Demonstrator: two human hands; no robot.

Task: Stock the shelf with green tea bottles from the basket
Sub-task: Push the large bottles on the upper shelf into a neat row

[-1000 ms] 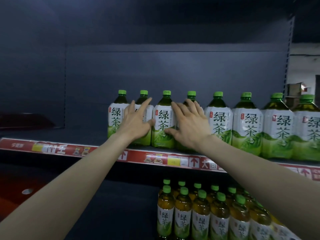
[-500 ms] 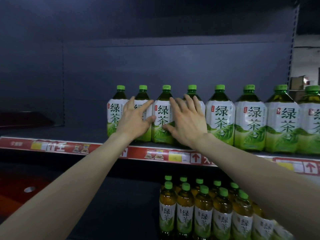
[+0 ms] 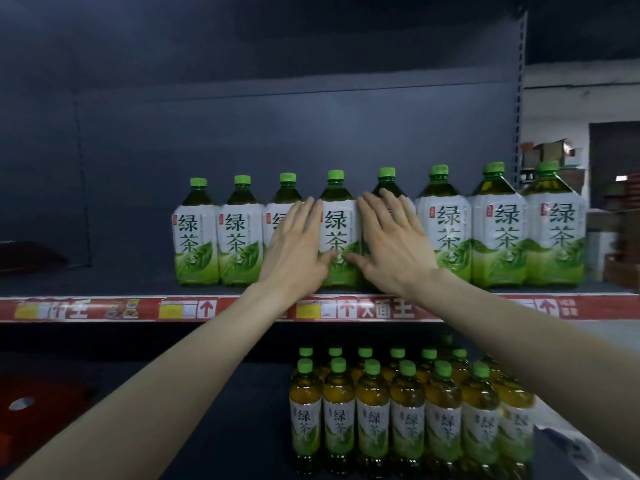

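Observation:
A row of several large green tea bottles with white and green labels stands on the dark shelf (image 3: 104, 282), from the leftmost bottle (image 3: 195, 233) to the rightmost one (image 3: 557, 230). My left hand (image 3: 298, 244) lies flat with straight fingers against the third bottle (image 3: 277, 216) from the left. My right hand (image 3: 391, 244) presses flat on the fifth bottle (image 3: 387, 183). The fourth bottle (image 3: 337, 230) shows between my two hands. No basket is in view.
The shelf's front edge carries a red price strip (image 3: 86, 308). Left of the bottle row the shelf board is bare. On the shelf below stand several smaller green tea bottles (image 3: 374, 414). Cardboard boxes (image 3: 550, 152) sit beyond the right upright.
Both hands have shifted one or two bottles to the right along the row, still flat on the labels. The view has moved left, showing more of the row.

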